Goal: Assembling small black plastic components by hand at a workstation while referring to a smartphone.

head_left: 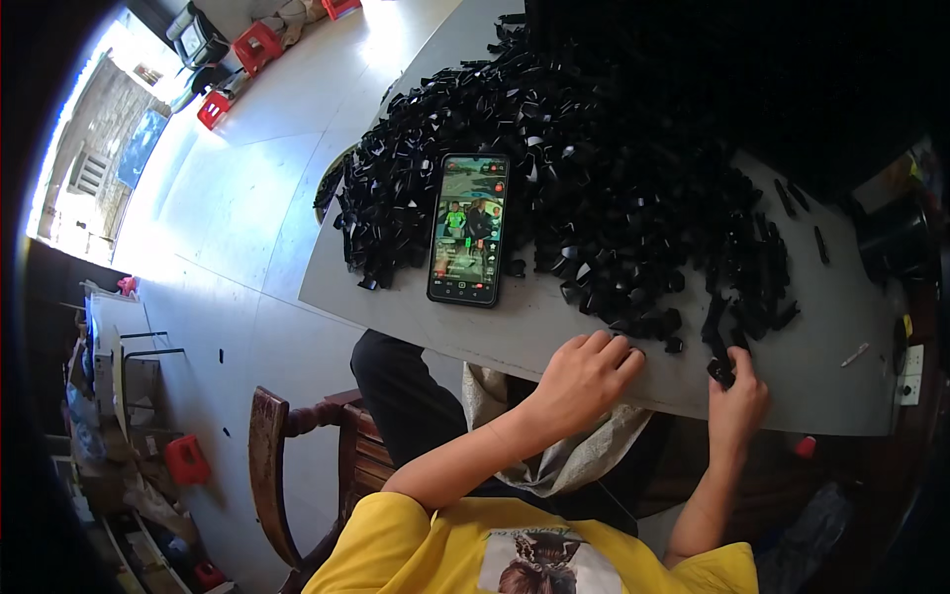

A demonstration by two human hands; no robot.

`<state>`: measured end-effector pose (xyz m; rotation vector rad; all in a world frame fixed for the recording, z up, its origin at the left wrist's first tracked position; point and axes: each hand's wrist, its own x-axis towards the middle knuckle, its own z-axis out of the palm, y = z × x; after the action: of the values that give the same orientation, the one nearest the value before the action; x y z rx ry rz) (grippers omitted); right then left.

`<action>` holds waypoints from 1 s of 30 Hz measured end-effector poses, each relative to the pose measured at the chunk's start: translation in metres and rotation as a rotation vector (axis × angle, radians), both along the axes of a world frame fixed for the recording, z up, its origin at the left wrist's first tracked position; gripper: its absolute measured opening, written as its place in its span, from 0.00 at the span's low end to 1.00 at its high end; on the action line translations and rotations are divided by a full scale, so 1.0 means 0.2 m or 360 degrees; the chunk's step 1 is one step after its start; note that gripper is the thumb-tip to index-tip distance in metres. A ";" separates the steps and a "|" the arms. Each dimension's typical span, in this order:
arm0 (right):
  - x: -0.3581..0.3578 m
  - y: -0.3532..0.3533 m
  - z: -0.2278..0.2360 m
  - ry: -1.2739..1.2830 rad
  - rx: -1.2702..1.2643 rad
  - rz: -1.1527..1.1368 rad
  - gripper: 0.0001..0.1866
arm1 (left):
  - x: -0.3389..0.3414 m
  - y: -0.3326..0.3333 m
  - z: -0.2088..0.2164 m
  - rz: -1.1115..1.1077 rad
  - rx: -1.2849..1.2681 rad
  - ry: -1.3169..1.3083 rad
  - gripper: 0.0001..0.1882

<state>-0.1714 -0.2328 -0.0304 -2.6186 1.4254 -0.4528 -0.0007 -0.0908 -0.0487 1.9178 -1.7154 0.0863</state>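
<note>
The right fingers [742,364] pinch a black part [720,373]; the left fingers [616,350] curl, their hold unclear. Beneath them lies the grey surface [836,307]; far leftward, a red stool [257,48].

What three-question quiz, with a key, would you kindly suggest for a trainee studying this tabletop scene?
1. Which hand visibly grips a small glossy black piece?
2. What surrounds the far end of the rectangular black smartphone? A: a white plate; B: a heap of glossy black pieces; C: a blue bowl.
3. True or false: the smartphone is switched off.

Key:
1. The right hand.
2. B.
3. False; its lit screen shows images.
</note>
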 end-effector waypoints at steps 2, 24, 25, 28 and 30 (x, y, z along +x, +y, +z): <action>-0.02 0.00 0.00 -0.0073 0.0083 0.0017 0.10 | 0.00 0.01 -0.01 0.0025 -0.0013 0.0025 0.10; -0.03 0.19 -0.04 -0.1342 0.1377 0.0165 0.13 | -0.02 0.09 0.00 0.0100 0.0050 0.0141 0.10; -0.02 0.20 -0.03 -0.1267 0.1365 0.0219 0.11 | -0.01 0.10 -0.01 0.0083 0.0013 0.0132 0.10; -0.01 0.23 0.03 -0.0936 0.1090 0.0362 0.10 | -0.01 0.16 0.05 0.0059 -0.0192 0.0711 0.10; 0.05 0.23 0.13 -0.0696 0.0617 0.0869 0.14 | 0.00 0.22 0.12 0.0043 -0.0207 0.0985 0.11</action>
<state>-0.1618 -0.1870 -0.0046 -2.2663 0.5640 -0.5587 -0.0007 -0.0474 -0.0254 1.6406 -1.2331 -0.3432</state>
